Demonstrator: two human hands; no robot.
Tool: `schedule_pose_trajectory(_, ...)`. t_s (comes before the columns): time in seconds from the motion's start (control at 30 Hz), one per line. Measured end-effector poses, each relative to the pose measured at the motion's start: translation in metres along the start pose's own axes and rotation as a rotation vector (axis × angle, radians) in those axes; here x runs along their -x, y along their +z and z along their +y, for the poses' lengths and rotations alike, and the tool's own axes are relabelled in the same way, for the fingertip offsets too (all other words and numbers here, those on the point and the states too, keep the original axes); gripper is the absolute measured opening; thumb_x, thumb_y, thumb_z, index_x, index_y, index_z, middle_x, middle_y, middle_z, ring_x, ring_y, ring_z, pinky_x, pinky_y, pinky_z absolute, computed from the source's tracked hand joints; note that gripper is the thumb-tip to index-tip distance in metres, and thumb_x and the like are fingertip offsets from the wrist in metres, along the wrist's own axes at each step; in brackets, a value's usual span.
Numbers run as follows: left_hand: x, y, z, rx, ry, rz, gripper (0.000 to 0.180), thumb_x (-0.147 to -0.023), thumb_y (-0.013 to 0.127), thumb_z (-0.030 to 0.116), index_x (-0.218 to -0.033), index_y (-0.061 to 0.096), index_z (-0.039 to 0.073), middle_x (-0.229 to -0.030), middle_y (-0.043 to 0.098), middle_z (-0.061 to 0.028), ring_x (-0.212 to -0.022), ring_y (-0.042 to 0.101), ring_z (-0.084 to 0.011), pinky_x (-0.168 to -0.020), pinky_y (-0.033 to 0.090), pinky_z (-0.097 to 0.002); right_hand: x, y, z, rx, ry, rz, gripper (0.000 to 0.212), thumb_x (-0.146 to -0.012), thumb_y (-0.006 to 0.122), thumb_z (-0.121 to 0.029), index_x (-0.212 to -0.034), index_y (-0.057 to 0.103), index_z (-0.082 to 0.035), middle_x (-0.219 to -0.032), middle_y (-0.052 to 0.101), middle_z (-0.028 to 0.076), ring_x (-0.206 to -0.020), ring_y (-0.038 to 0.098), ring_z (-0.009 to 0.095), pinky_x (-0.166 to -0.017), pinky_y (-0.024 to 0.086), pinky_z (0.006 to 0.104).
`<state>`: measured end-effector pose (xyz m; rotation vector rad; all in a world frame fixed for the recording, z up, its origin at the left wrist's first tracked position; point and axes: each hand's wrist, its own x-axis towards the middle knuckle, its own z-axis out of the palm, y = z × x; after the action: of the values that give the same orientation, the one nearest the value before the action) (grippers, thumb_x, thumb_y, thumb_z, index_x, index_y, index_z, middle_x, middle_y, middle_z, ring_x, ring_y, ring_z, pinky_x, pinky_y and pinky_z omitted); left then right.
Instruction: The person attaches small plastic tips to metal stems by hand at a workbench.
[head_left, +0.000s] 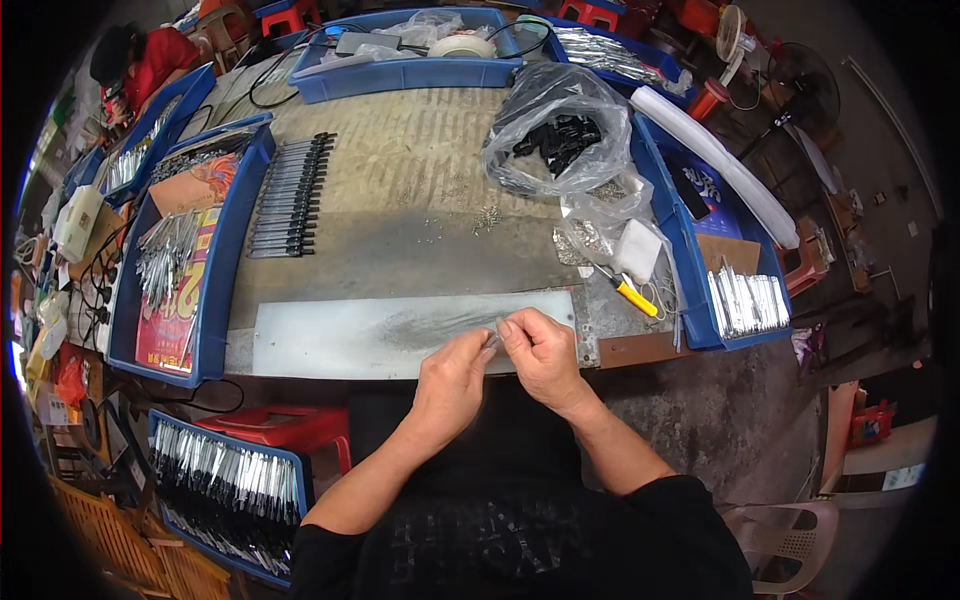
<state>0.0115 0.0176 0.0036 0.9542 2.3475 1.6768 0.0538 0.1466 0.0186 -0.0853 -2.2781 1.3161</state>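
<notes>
Left hand (447, 388) and right hand (545, 358), fingers curled, pinch a small greyish piece (494, 339) between their fingertips, over the pale board (315, 335); its kind unclear. Far left: row of dark rods (288, 198). Right: yellow-handled tool (636, 298). Clear bag (510, 165), far right, holds black parts (565, 142); right blue tray (757, 341), silvery pieces (747, 303).

work board (300, 338): pale, smooth, low sheen, grey-smudged | tabletop (385, 190): matt, worn, rough-looking | bag (520, 110): clear plastic, crinkled, glossy | back tray (400, 82): blue plastic, smooth | screwdriver handle (636, 299): yellow plastic, glossy | small loose parts (487, 219): shiny, metal-looking | stool (300, 428): red plastic, smooth | chair (105, 525): slatted wood | shirt (660, 540): black matt cloth, glossy print (540, 560) | cardboard piece (728, 253): brown, matt paper
</notes>
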Motion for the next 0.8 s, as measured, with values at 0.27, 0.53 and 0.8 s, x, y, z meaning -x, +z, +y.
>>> schedule_pose_trajectory(0.27,-0.02,0.002,-0.006,-0.392,0.315,0.169,0.013,-0.075,0.063,0.008,-0.085,0.055,0.006,-0.062,0.049,-0.0069,-0.054,0.054,-0.0261,-0.049,0.044,-0.0359,-0.005,0.008,0.006,-0.204,0.283,0.072,0.017,-0.087,0.057,-0.012,-0.076,0.056,0.001,-0.062,0.053,-0.001,-0.059,0.041,0.003,-0.05,0.036,0.02)
schedule_pose_trajectory(0.53,-0.034,-0.015,-0.029,-0.505,0.331,0.132,0.011,-0.075,0.063,0.012,-0.08,0.054,0.007,-0.059,0.049,-0.0052,-0.05,0.054,-0.0232,-0.045,0.043,-0.0346,-0.068,-0.022,0.026,0.215,0.181,-0.184,0.024,-0.084,0.054,-0.021,-0.077,0.058,0.002,-0.072,0.06,0.019,-0.063,0.058,0.035,-0.057,0.045,0.038)
schedule_pose_trajectory(0.8,-0.036,-0.017,-0.03,-0.48,0.297,0.069,0.013,-0.074,0.064,0.007,-0.083,0.054,0.005,-0.062,0.052,-0.0075,-0.052,0.054,-0.0258,-0.046,0.042,-0.0356,-0.216,-0.069,0.113,0.8,0.003,-0.036,0.019,-0.078,0.054,-0.017,-0.083,0.064,-0.002,-0.085,0.062,0.02,-0.085,0.059,0.036,-0.073,0.047,0.0427)
